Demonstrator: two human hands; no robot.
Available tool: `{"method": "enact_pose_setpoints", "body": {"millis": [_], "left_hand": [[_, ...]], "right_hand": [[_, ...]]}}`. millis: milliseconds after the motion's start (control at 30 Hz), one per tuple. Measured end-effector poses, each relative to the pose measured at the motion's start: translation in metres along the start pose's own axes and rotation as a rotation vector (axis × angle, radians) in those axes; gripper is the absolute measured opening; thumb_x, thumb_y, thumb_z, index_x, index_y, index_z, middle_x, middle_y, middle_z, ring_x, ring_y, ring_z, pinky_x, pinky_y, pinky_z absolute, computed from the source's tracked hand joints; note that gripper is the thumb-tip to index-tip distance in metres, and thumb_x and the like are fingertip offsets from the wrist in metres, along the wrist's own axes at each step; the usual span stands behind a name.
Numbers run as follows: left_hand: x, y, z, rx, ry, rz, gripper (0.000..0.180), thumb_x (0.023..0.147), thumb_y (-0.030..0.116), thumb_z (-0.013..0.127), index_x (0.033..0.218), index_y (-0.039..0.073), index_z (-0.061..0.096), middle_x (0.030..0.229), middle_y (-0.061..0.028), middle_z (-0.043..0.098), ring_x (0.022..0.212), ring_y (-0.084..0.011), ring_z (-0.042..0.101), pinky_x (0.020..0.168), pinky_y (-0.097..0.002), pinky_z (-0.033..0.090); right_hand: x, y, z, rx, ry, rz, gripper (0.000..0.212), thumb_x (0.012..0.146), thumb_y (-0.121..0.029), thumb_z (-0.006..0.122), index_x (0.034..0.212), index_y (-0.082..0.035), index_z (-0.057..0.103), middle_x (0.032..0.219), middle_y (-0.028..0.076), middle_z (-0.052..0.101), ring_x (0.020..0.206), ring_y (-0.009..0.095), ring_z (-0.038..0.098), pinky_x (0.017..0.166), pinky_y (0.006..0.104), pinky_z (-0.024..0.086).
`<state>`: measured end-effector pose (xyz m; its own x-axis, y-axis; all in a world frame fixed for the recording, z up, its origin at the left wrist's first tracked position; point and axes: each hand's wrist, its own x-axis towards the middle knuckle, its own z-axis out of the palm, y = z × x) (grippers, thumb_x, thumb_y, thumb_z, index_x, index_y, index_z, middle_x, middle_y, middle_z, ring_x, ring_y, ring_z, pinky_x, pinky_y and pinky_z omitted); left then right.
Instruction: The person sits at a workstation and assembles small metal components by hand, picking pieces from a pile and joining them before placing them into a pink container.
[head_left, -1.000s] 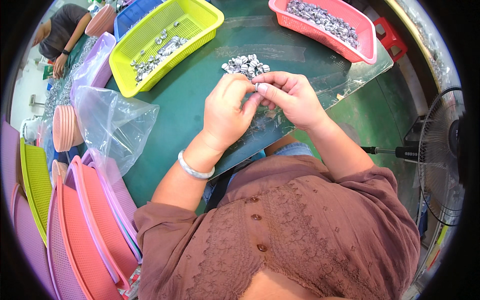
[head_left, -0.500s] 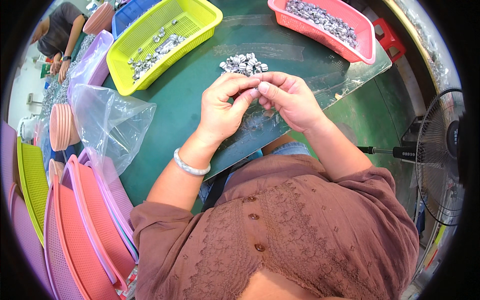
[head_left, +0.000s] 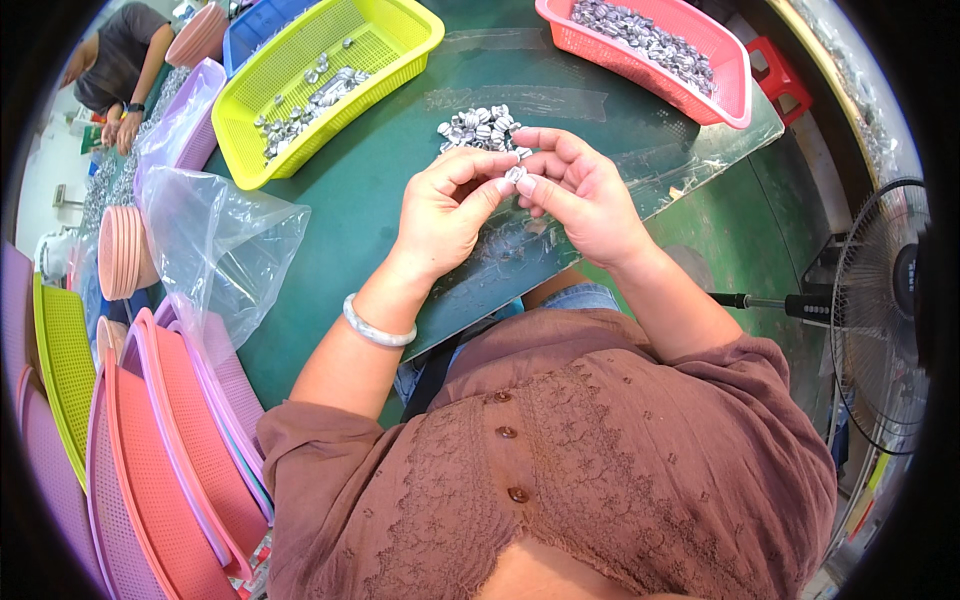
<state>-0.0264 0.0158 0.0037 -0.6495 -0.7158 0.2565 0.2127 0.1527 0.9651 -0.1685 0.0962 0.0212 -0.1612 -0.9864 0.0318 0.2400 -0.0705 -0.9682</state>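
Observation:
A small round silver metal part (head_left: 515,174) is pinched between my two hands just above the table's front edge. My left hand (head_left: 445,210) grips it with thumb and index finger. On its other side, my right hand (head_left: 590,200) has its thumb against the part, the index finger raised and the other fingers curled behind. Right beyond my fingertips lies a loose pile of similar silver parts (head_left: 480,128) on the green table (head_left: 380,200). The part's finer shape is too small to make out.
A yellow-green basket (head_left: 235,125) and a pink basket (head_left: 728,105) hold more silver parts. A clear plastic bag (head_left: 250,240) and stacked baskets (head_left: 190,430) stand at the left. A fan (head_left: 880,310) is at the right; another person (head_left: 125,60) sits far left.
My fingers have parted slightly, so the small silver part now shows between them. My right index finger has lifted away from the left fingertips.

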Motion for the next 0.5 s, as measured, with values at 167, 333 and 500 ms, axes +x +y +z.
{"method": "enact_pose_setpoints", "body": {"millis": [167, 333, 500], "left_hand": [[-0.002, 0.002, -0.0012, -0.053, -0.033, -0.083, 0.019, 0.08, -0.002, 0.059, 0.099, -0.001, 0.059, 0.094, -0.0038, 0.056, 0.088, -0.0114, 0.055, 0.079, -0.0238, 0.045], [-0.0012, 0.0044, -0.001, -0.096, -0.034, -0.107, 0.017, 0.08, -0.002, 0.058, 0.098, -0.001, 0.059, 0.094, -0.0035, 0.056, 0.087, -0.0112, 0.054, 0.079, -0.0235, 0.044], [-0.002, 0.0042, -0.0014, -0.102, -0.042, -0.075, 0.017, 0.081, -0.001, 0.058, 0.097, -0.001, 0.059, 0.094, -0.0034, 0.056, 0.087, -0.0111, 0.054, 0.079, -0.0235, 0.044]], "right_hand": [[-0.0016, -0.0007, 0.0003, 0.0, -0.017, -0.027, 0.035, 0.081, -0.001, 0.056, 0.115, 0.003, 0.044, 0.086, 0.003, 0.057, 0.075, 0.006, 0.052, 0.068, 0.0186, 0.043], [-0.0027, -0.0018, 0.002, -0.06, -0.017, -0.081, 0.037, 0.081, 0.003, 0.055, 0.116, 0.004, 0.042, 0.086, 0.004, 0.057, 0.08, 0.007, 0.053, 0.073, 0.0198, 0.044], [-0.0048, 0.0009, 0.0026, -0.087, -0.022, -0.137, 0.038, 0.082, 0.004, 0.054, 0.117, 0.004, 0.04, 0.087, 0.005, 0.056, 0.08, 0.008, 0.053, 0.073, 0.0201, 0.043]]}}
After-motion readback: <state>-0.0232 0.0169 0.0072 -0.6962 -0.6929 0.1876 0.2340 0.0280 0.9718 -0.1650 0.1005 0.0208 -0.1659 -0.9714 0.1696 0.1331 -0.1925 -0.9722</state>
